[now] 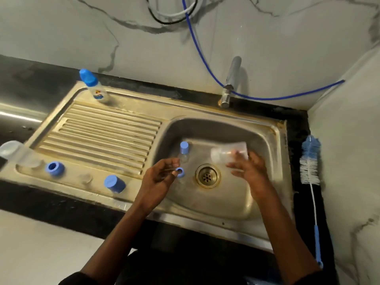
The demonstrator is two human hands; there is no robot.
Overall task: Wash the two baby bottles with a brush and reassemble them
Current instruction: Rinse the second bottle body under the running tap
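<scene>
On the draining board to your left lie a blue collar (55,168), a clear teat (85,178) and a blue cap (114,183); an assembled bottle (93,87) stands at the back; your left hand (162,174) pinches a small blue ring (180,172) over the sink (205,202); your right hand (249,168) grasps the clear bottle body (228,154) over the basin, just beyond the drain (207,175); the brush (309,163) lies on the right counter.

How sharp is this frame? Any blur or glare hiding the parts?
Head view: motion blur smears the clear plastic bottle body in the right hand and the small blue ring the left hand pinches; the blue-and-white bristle brush on the right looks sharper; a glare streak crosses the steel surface at far left.
</scene>
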